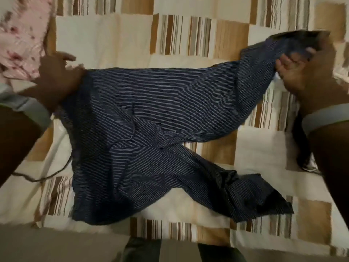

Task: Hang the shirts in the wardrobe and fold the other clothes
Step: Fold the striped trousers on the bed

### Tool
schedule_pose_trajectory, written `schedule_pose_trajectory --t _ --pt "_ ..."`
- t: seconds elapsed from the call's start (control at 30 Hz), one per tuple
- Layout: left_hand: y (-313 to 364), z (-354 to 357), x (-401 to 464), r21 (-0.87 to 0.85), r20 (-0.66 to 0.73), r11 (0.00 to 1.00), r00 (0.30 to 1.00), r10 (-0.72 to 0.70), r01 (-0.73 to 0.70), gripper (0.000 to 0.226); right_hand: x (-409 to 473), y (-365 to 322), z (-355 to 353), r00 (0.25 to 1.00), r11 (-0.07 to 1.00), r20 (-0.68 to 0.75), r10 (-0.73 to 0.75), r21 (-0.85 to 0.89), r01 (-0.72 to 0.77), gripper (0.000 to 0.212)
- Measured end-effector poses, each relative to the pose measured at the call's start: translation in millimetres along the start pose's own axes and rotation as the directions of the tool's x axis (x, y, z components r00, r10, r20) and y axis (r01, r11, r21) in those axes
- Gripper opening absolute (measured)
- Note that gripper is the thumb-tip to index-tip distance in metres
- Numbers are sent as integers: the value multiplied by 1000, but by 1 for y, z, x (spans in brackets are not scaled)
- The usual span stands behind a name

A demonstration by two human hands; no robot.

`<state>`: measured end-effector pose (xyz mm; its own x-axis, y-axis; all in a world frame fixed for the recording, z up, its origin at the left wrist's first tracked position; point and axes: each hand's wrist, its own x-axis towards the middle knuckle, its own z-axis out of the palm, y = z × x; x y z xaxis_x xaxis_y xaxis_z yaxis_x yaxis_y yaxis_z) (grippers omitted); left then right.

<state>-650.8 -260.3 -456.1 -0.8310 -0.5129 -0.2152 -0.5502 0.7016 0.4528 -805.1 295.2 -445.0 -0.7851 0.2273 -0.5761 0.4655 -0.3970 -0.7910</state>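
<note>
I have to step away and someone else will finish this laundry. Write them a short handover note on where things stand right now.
Left hand: presses on the left edge of the navy striped trousers, fingers look straight.
Right hand: grips the end of the far trouser leg, lifted off the bed.
Trousers lie spread on the patchwork bedspread; the near leg is crumpled toward the bed's near right edge.
A pink floral garment lies at far left, a dark garment under the right forearm.
Done: trousers laid out. Left: folding them and sorting the other clothes.
</note>
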Motion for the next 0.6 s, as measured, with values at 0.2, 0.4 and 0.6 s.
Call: schedule_pose_trajectory --t 0.2,0.4,0.6 --pt "28 41 -103 133 -104 976 977 187 -173 54 -63 69 -27 947 617 -76 -311 -774 141 48" --pt "-51 48 -238 -303 -175 887 894 -412 349 54 -199 153 -60 973 360 205 -105 -904 230 65" --pt "-89 44 -288 -244 59 808 839 -540 537 56 -266 195 2 801 191 562 -205 -780 596 49"
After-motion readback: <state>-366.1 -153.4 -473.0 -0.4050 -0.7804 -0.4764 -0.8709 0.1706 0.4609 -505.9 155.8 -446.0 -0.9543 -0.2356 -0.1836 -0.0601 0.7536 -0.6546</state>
